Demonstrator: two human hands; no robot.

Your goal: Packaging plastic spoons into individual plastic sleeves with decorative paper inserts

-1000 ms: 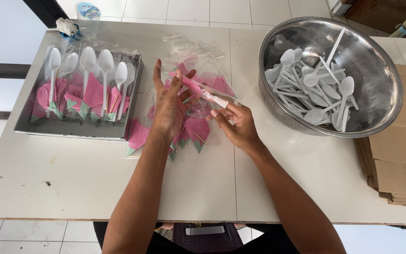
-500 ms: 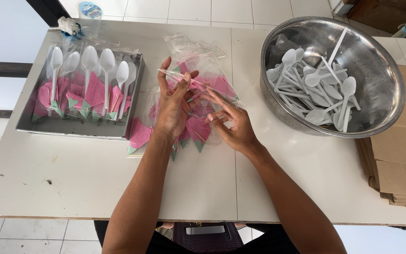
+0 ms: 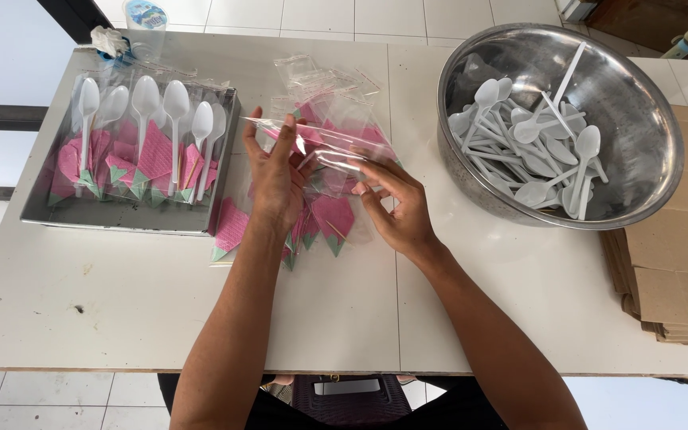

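Observation:
My left hand pinches the left end of a clear plastic sleeve and holds it up flat over the table. My right hand touches the sleeve's right end with spread fingers. Under both hands lies a loose pile of pink folded napkins with green tips. More empty clear sleeves lie just beyond the hands.
A grey tray at left holds packed white spoons with pink napkins in sleeves. A large steel bowl at right holds several loose white plastic spoons. Flat cardboard sheets are stacked at the right edge. A tape dispenser sits far left.
The pink napkin held between the hands a second ago is gone from them. An empty clear sleeve is now lifted and spread between both hands.

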